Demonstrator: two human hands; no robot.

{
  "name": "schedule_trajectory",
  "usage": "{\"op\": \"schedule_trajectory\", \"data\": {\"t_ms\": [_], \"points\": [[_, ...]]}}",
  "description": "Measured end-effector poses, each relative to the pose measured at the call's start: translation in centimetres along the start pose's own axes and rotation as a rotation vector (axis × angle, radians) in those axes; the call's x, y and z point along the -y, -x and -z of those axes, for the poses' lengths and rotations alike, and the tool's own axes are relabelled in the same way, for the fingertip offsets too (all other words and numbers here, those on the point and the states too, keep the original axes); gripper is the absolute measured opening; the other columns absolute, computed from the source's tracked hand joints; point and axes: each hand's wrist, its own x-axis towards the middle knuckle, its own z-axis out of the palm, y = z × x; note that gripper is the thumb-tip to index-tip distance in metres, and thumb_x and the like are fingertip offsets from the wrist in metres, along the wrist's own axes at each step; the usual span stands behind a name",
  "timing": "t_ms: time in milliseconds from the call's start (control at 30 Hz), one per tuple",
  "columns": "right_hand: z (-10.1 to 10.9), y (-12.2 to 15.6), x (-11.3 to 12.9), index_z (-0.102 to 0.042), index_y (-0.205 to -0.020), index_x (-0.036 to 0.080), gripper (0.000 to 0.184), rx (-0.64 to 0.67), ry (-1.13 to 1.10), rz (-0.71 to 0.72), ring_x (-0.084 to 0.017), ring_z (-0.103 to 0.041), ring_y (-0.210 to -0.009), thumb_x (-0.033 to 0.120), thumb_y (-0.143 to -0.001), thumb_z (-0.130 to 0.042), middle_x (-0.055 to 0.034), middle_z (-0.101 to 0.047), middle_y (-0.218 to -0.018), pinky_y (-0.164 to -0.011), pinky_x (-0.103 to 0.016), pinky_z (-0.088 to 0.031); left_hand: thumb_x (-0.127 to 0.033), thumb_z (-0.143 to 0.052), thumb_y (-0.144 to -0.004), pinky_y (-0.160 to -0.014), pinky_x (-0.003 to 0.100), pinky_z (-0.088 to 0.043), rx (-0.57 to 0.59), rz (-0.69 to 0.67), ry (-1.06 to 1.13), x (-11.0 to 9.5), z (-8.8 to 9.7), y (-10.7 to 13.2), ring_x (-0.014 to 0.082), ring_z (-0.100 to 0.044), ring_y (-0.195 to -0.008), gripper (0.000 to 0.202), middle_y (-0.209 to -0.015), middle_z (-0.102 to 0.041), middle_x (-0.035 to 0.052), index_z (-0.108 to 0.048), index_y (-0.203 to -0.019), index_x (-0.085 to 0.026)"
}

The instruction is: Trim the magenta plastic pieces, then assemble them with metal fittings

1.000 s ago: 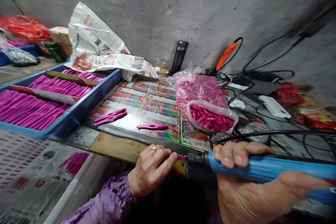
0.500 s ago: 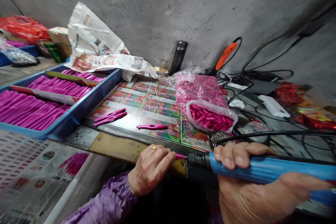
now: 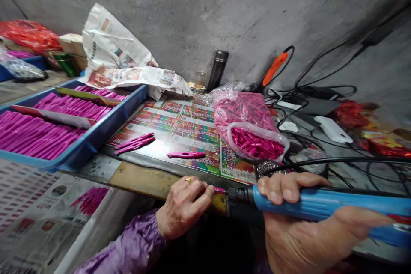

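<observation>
Two hands hold one tool, one pink piece.

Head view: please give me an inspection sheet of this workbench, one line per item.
Surface: workbench, covered by a colourful printed sheet.
Job's things: small pink piece against the tip of the blue tool; blue tray of pink strips; open bag of pink pieces.
Clutter: crumpled newspaper, black flask, loose pink parts on the sheet.
Grippers: left hand pinches the pink piece; right hand grips the blue tool.
Cables: black cables tangled at the right.
Surroundings: grey concrete wall; red bag far left.
</observation>
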Motion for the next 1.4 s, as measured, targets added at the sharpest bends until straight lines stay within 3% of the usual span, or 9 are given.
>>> {"op": "schedule_trajectory", "data": {"t_ms": [233,400,700,1067,1200,1400], "points": [[0.04,-0.01,0.05,-0.053,-0.069,0.022,0.063,0.002,0.010,-0.002,-0.011,-0.042,-0.046,0.081,-0.064,-0.075,0.0072,-0.045,-0.052,-0.049,-0.027,-0.047,-0.002,-0.059,-0.093,-0.069,0.031,-0.051,-0.013,0.052,0.099,0.25,-0.37,0.31,0.0175,-0.059,-0.078,0.020,-0.091,-0.068,0.0101,-0.060,-0.112,-0.007],[0.20,-0.14,0.05,-0.055,-0.070,0.022,0.063,0.005,-0.007,0.000,-0.011,-0.042,-0.045,0.081,-0.063,-0.075,0.0072,-0.045,-0.052,-0.048,-0.027,-0.046,0.000,-0.059,-0.092,-0.070,0.032,-0.052,-0.027,-0.009,0.067,0.33,-0.32,0.25,0.0181,-0.060,-0.080,0.029,-0.094,-0.069,0.0117,-0.059,-0.121,-0.005],[0.28,-0.17,-0.12,-0.056,-0.069,0.022,0.062,0.009,-0.011,-0.014,-0.011,-0.042,-0.044,0.079,-0.059,-0.079,0.0071,-0.046,-0.051,-0.047,-0.027,-0.046,-0.004,-0.059,-0.093,-0.064,0.029,-0.050,0.009,-0.004,-0.011,0.02,0.06,-0.43,0.0161,-0.057,-0.072,0.016,-0.081,-0.066,0.0063,-0.062,-0.107,-0.009],[-0.05,-0.17,0.23,-0.055,-0.066,0.022,0.063,-0.038,0.005,-0.020,-0.011,-0.040,-0.043,0.080,-0.056,-0.079,0.0072,-0.045,-0.049,-0.046,-0.027,-0.046,-0.002,-0.058,-0.093,-0.068,0.030,-0.051,-0.030,0.059,0.104,0.05,-0.32,0.26,0.0171,-0.059,-0.077,0.021,-0.090,-0.068,0.0095,-0.060,-0.113,-0.007],[-0.35,-0.09,0.21,-0.055,-0.065,0.022,0.064,-0.061,0.008,-0.022,-0.011,-0.040,-0.043,0.080,-0.054,-0.080,0.0076,-0.044,-0.048,-0.046,-0.027,-0.046,-0.001,-0.059,-0.092,-0.068,0.031,-0.051,-0.029,0.005,0.069,0.22,-0.24,0.20,0.0175,-0.059,-0.078,0.029,-0.092,-0.069,0.0103,-0.060,-0.120,-0.006],[-0.09,-0.13,0.22,-0.055,-0.068,0.022,0.062,-0.058,0.010,-0.024,-0.011,-0.041,-0.044,0.077,-0.055,-0.081,0.0079,-0.045,-0.051,-0.048,-0.027,-0.046,-0.002,-0.059,-0.092,-0.064,0.029,-0.049,-0.006,-0.011,-0.002,0.20,0.00,-0.38,0.0161,-0.056,-0.072,0.022,-0.084,-0.067,0.0071,-0.061,-0.112,-0.009]]}}
